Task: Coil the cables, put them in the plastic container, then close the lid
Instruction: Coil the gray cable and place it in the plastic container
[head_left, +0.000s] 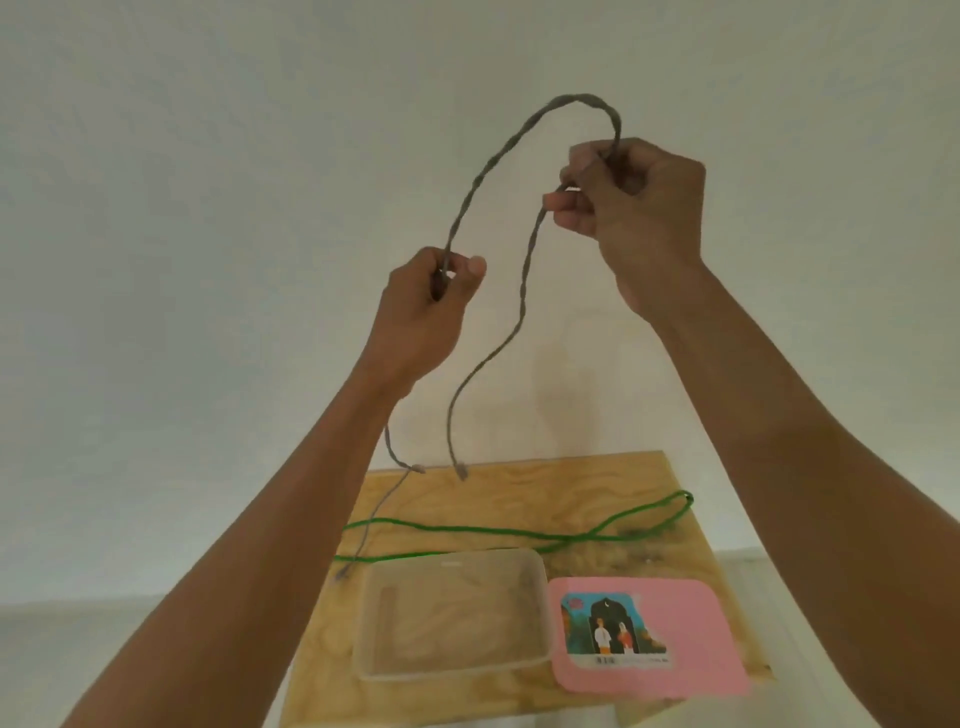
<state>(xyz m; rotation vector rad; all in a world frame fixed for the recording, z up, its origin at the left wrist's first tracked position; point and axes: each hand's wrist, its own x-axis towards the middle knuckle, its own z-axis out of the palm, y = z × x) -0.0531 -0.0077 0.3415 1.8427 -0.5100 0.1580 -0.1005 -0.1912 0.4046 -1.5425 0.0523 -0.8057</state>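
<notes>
A grey twisted cable (498, 156) arches in the air between both raised hands. My left hand (423, 312) pinches one part of it, and my right hand (634, 208), higher up, grips another part. Two loose ends hang down, one to the board's back edge, one trailing to the left of the container. A green cable (493, 531) lies stretched and uncoiled across the wooden board. The clear plastic container (540, 613) sits open on the board with nothing in it. Its pink lid (696, 639), bearing a picture label, lies flat to the container's right.
The wooden board (519, 493) stands against a plain white wall (208, 260). A pale floor or ledge shows at both sides of the board, lower left and right.
</notes>
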